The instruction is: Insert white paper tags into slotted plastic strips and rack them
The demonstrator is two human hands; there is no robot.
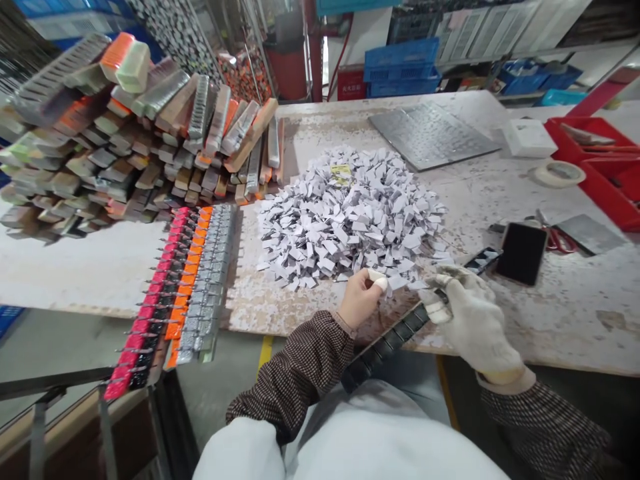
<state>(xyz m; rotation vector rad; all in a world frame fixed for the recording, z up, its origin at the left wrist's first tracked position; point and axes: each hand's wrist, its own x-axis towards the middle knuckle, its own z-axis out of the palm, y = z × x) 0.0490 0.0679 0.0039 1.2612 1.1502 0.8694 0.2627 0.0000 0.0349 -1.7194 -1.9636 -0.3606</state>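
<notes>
My right hand point(470, 319), in a white cotton glove, grips a long dark segmented strip point(395, 337) that runs from my lap up onto the table edge. My left hand point(361, 295) is bare except for a white finger cot and is closed in a pinch at the near edge of a big heap of small white paper tags point(345, 213). What it pinches is too small to name. Both sleeves are dark and checked.
Pink, orange and grey strips point(193, 280) lie side by side overhanging the table edge. A tall stack of similar strips point(125, 133) fills the far left. A dark phone point(523, 253), scissors point(557, 237), tape roll point(557, 173), grey mat point(430, 133) and red trays point(600, 157) sit right.
</notes>
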